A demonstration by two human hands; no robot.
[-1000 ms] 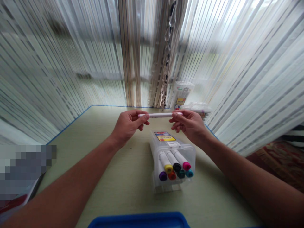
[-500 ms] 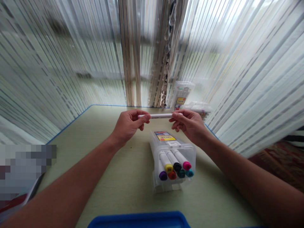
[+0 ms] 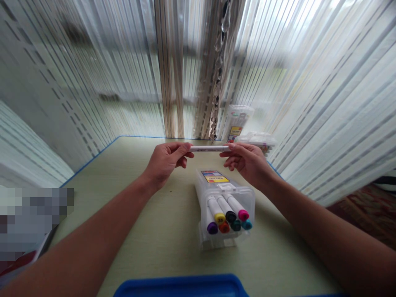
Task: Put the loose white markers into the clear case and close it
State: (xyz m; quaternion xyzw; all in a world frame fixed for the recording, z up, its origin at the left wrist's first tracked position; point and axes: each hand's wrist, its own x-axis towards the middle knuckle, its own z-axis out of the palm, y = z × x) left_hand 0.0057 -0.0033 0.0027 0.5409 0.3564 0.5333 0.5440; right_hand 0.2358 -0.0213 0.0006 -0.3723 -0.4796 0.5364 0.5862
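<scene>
A white marker [image 3: 208,148] is held level above the far part of the table. My left hand [image 3: 168,161] pinches its left end between thumb and fingers, and my right hand [image 3: 246,159] pinches the right end. Both tips of the marker are hidden by the fingers. Below and nearer to me lies a clear plastic marker case [image 3: 201,189] with its open end facing me. Several white markers with coloured caps, such as a yellow-capped marker [image 3: 220,217] and a pink-capped marker [image 3: 243,214], lie inside it.
A second clear case [image 3: 239,117] stands at the back by the string curtain [image 3: 130,74], beside another clear container [image 3: 258,139]. A blue tray-like object [image 3: 182,286] sits at the table's [image 3: 154,243] near edge. A blurred-out item lies at the left.
The marker has turned slightly, so dark printing on its barrel now shows. My left hand's grip has shifted, covering the end that was visible before. The case has stayed in place.
</scene>
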